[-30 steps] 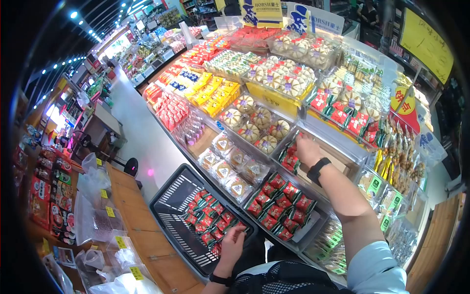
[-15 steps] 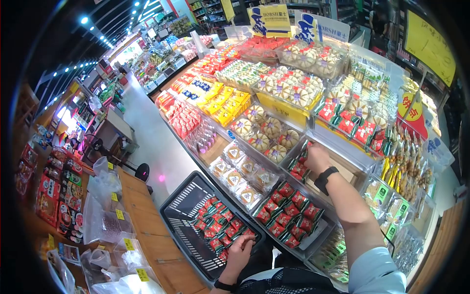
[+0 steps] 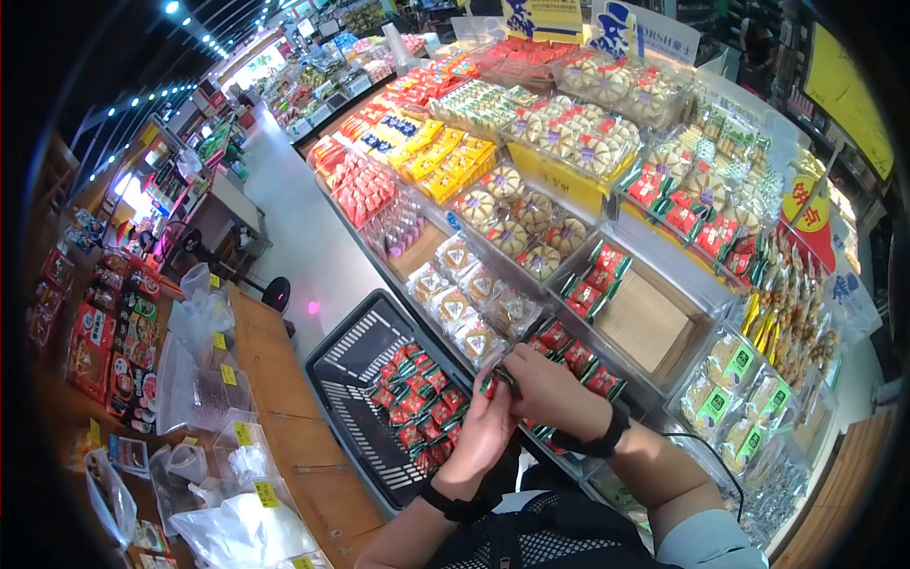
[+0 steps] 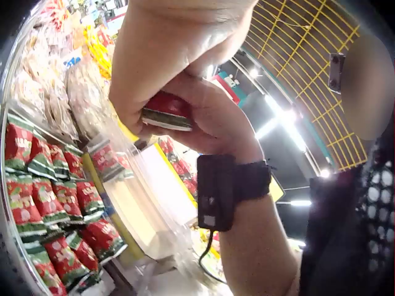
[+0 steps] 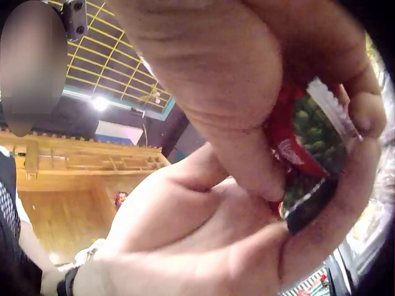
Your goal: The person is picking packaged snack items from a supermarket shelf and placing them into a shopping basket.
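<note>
Above the right edge of the dark basket (image 3: 324, 379), the left hand (image 3: 482, 434) and right hand (image 3: 557, 391) meet. Small red-and-green packets (image 3: 489, 384) are pinched between them; fingers hide how many. In the left wrist view, the right hand (image 4: 213, 117) curls round a red packet (image 4: 170, 110), beside the left hand (image 4: 179, 43). The right wrist view shows the right hand's (image 5: 216, 74) thumb and fingers on red and green wrapping (image 5: 318, 132), with the left hand (image 5: 203, 228) below. Many similar packets (image 3: 409, 403) lie in the basket.
A tiered display holds clear bins. One bin has a few red packets (image 3: 607, 266) beside bare brown board (image 3: 646, 318); white-wrapped triangular snacks (image 3: 455, 303) stand left of it. A wooden counter (image 3: 284, 417) runs left of the basket, with an aisle floor (image 3: 299, 209) beyond.
The right hand has come out of the bin, down and left to the left hand, with packets. The left hand has risen from the basket's packets. The view has shifted slightly.
</note>
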A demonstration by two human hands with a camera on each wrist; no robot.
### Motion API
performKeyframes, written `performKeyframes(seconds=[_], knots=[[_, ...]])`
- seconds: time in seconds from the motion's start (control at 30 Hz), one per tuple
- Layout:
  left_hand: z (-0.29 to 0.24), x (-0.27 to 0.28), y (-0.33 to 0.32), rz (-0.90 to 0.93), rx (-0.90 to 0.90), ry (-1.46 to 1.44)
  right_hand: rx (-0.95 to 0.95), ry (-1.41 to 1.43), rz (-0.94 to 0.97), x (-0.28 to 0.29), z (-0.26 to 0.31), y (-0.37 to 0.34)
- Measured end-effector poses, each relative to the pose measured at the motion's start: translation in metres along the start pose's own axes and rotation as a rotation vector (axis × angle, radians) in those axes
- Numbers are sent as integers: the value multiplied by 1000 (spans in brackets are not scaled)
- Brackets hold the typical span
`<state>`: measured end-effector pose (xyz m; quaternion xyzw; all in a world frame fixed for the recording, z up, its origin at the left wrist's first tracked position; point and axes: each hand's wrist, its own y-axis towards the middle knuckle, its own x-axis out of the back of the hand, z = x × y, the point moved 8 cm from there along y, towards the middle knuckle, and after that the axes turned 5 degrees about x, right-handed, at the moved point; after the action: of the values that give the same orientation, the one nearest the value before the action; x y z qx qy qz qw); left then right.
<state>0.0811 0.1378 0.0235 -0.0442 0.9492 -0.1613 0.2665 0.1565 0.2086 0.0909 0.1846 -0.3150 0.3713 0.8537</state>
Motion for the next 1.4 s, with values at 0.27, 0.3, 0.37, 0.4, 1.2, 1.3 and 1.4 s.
performKeyframes(seconds=[0.27, 0.3, 0.37, 0.4, 1.2, 1.3, 1.4], knots=[[7, 35, -12, -109, 68, -234, -23, 389, -99, -16, -4, -18], [6, 36, -11, -97, 60, -197, -132, 488, -151, -13, -11, -18], [1, 27, -12, -129, 41, -183, -46, 419, -296, -9, -10, -18], [-2, 22, -13, -153, 50, -227, 25, 240, -357, -5, -2, -16], [2, 267, -5, -698, -126, -42, -375, -113, -828, 82, -133, -76], [26, 348, -24, -964, 2, 86, -439, -115, -815, 72, -173, -87], [30, 373, -28, -1084, 110, 185, -480, -256, -786, 62, -178, -86]])
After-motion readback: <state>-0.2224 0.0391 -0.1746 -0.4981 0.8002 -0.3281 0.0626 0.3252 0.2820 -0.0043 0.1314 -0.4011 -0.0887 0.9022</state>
